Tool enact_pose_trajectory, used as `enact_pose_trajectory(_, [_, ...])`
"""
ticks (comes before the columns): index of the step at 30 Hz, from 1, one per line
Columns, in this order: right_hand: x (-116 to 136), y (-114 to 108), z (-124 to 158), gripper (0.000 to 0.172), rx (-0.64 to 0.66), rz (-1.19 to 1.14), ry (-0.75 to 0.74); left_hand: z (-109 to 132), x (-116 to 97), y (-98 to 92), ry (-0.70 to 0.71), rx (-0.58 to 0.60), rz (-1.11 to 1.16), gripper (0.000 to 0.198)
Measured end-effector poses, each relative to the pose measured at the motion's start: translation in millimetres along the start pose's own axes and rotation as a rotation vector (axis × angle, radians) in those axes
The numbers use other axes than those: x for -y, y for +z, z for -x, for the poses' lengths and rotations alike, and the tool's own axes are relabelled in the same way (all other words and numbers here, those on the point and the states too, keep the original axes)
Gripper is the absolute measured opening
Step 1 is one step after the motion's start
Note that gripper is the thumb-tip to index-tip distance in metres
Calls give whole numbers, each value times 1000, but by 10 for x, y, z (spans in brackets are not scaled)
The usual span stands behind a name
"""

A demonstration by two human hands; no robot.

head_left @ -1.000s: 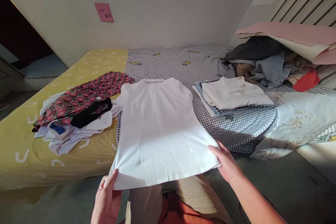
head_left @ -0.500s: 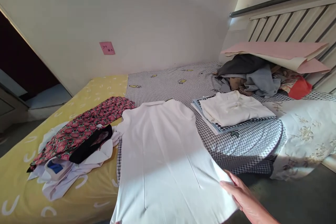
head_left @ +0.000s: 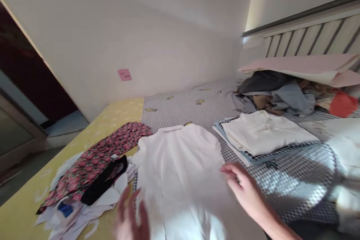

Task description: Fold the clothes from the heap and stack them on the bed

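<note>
A white shirt (head_left: 180, 172) lies spread out in front of me, its collar toward the wall and its lower part in a patch of sunlight. By its lower left side is my left hand (head_left: 131, 215), smeared by motion, with the fingers spread and nothing in them. My right hand (head_left: 243, 187) is at the shirt's right edge, fingers loosely bent and apart from the thumb. Whether its fingertips touch the cloth, I cannot tell. To the right, a folded cream shirt (head_left: 264, 131) tops a neat stack of folded clothes.
Left of the shirt, a red floral garment (head_left: 104, 153), a black piece (head_left: 105, 180) and crumpled white clothes (head_left: 75, 217) lie on a yellow bedsheet (head_left: 25, 213). Crumpled clothes (head_left: 292, 97) sit beneath a pink sheet (head_left: 303, 65) at the back right. A pink note (head_left: 124, 74) is on the wall.
My right hand has let go of the shirt's lower right corner and moved up along its side. My left hand has risen into view. The view has tilted upward.
</note>
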State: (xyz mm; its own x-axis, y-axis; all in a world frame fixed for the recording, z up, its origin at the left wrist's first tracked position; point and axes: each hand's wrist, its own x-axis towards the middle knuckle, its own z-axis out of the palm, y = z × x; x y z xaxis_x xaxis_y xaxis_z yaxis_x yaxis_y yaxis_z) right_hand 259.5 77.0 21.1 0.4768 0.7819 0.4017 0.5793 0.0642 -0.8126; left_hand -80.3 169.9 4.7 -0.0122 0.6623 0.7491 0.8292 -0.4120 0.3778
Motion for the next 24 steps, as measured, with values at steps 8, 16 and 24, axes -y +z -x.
enact_pose_trajectory(8, [470, 1408, -470, 48, 562, 380, -175, -26, -112, 1014, 247, 413, -433, 51])
enact_pose_trajectory(16, [-389, 1262, -1331, 60, 460, 803, 76, 108, 60, 1124, 195, 402, -471, 52])
enact_pose_trajectory(24, [-562, 1404, -1650, 66, 382, 818, 235, 104, -19, 1096, 165, 387, -451, 51])
